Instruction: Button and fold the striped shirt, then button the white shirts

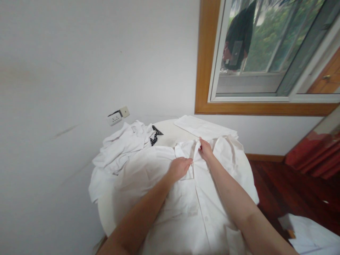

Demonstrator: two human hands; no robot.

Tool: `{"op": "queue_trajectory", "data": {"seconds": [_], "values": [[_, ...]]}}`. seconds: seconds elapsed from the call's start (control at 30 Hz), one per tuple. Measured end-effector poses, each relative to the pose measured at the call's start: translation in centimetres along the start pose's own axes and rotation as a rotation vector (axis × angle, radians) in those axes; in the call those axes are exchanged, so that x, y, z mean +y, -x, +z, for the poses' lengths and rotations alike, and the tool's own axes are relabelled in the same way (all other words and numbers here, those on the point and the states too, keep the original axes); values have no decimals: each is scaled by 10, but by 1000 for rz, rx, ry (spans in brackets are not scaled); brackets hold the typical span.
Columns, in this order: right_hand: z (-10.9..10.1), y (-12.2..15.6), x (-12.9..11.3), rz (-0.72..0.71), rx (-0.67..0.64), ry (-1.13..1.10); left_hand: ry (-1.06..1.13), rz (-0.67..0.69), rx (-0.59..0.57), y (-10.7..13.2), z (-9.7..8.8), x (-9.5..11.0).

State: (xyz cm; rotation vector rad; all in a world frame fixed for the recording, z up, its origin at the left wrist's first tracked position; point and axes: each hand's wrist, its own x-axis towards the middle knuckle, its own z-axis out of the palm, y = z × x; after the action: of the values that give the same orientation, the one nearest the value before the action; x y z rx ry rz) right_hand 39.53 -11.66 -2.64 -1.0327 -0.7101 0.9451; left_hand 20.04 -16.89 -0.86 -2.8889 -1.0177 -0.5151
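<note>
A white button-up shirt (183,202) lies spread over a round pale table (106,212), its collar end away from me and its button strip running toward me. My left hand (180,168) pinches the shirt's front edge just below the collar. Farther up, my right hand (205,148) grips the collar edge and lifts it a little. The fingertips of both hands are closed on the cloth. Whether a button is between them is too small to tell.
Crumpled white clothes (123,147) with a black striped piece (156,135) lie at the table's left. A folded white cloth (204,126) rests at the back. A wall socket (114,118), a window (255,53) and a red curtain (316,152) surround it. White cloth (313,232) is low at right.
</note>
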Motion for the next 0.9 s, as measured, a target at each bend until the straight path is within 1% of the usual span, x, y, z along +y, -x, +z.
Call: {"op": "queue_trajectory", "data": {"seconds": [0.07, 0.13, 0.3, 0.4, 0.53, 0.6, 0.73, 0.8, 0.9], "values": [[0, 1, -4, 16, 14, -62, -21, 53, -5, -1, -3, -2], [0, 2, -6, 44, 33, -136, -31, 75, -1, -1, -5, -3], [0, 3, -8, 90, 56, -237, -76, 64, 3, -2, -2, -1], [1, 5, -10, 104, 53, -263, -120, 66, -15, -1, -2, 1], [3, 8, -14, 130, 36, -242, -129, 25, -73, -1, -5, 3], [3, 9, -16, 155, 39, -274, -117, -16, -97, -1, -6, 4], [-3, 7, -19, 213, 138, -431, -90, -130, -85, -2, -8, 6], [-5, 6, -20, 235, 150, -504, -89, -136, -90, -2, -10, 7], [-7, 4, -20, 256, 126, -550, -117, -80, -97, -1, -13, 7]]}}
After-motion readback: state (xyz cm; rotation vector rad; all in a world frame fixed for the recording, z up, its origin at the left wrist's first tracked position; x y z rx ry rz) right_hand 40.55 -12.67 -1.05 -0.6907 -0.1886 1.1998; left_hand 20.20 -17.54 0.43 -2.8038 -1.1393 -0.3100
